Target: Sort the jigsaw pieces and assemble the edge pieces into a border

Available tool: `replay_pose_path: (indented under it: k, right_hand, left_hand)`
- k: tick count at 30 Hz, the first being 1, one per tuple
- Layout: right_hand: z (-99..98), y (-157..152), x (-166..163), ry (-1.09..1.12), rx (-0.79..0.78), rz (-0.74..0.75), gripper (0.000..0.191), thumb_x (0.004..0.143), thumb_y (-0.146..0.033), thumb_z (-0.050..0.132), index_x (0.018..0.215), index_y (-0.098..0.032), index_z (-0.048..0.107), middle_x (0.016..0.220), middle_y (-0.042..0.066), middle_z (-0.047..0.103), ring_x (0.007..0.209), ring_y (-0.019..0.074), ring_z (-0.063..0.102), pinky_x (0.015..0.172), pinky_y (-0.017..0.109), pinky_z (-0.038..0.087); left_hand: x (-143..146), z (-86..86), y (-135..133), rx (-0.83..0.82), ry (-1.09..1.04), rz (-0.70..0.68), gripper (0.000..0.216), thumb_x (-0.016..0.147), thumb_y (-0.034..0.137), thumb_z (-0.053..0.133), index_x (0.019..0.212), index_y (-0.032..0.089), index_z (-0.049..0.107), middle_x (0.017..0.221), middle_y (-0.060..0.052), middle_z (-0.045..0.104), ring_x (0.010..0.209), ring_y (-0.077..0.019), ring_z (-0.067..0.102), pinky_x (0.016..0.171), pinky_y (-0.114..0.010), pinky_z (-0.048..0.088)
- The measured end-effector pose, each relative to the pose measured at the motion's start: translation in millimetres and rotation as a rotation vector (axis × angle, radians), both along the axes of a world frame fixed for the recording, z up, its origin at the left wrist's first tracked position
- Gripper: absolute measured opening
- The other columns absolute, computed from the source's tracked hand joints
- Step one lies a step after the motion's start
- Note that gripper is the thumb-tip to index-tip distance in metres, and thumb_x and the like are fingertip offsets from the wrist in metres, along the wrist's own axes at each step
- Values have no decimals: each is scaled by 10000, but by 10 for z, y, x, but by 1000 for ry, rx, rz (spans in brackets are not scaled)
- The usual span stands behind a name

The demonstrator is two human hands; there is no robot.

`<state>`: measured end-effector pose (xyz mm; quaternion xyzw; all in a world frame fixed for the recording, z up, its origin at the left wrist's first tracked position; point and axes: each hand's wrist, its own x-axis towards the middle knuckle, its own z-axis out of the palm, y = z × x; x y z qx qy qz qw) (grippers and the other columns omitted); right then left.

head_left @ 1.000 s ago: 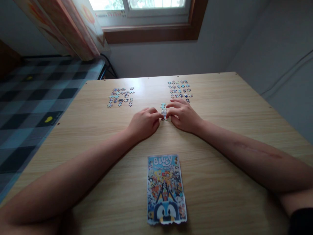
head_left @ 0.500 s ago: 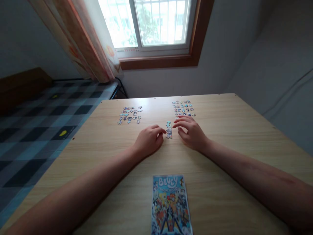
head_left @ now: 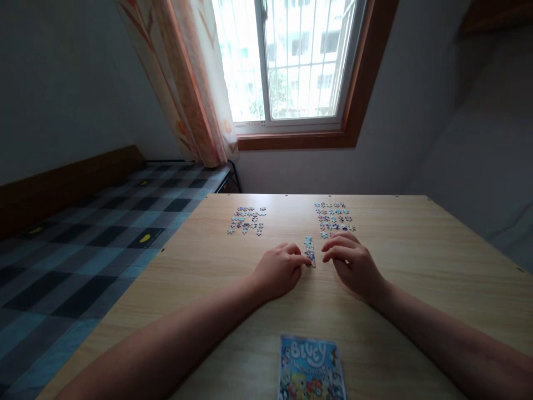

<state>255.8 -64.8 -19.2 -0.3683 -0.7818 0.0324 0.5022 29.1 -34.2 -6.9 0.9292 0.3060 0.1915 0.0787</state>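
A narrow strip of joined jigsaw puzzle pieces (head_left: 308, 247) lies on the table between my hands. My left hand (head_left: 281, 269) rests at its left side, index finger stretched out and its tip on the strip's lower end; the other fingers are loosely bent. Just right of the strip is my right hand (head_left: 353, 261), fingers apart and slightly curved, thumb low, with nothing visible in it. Beyond it, loose puzzle pieces (head_left: 335, 216) lie in rows, the nearest close to its fingertips. Another group of loose pieces (head_left: 247, 220) is spread at the far left.
A colourful picture sheet (head_left: 312, 366) marked "BLUEY" lies at the front of the wooden table (head_left: 187, 339). Left of the table stands a bed with a checked cover (head_left: 95, 255). A curtain (head_left: 191, 83) and a barred window (head_left: 300, 61) are behind.
The camera view has tilted up and shifted left, so everything appears lower and further right. My left index finger now reaches onto the strip's lower end. My right hand stays beside the strip.
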Motion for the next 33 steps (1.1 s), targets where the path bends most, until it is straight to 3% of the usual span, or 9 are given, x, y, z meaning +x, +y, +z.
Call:
replay_pose_path:
  k: [33]
  right_hand:
    - [-16, -21, 5, -1, -17, 42, 271, 875, -56, 570, 731, -260, 674, 755, 3, 707, 820, 213, 667, 911, 455, 537]
  left_hand:
    - [4, 39, -30, 63, 114, -9, 262, 960, 227, 487, 1114, 214, 698, 1024, -75, 687, 926, -226, 589, 864, -379, 524]
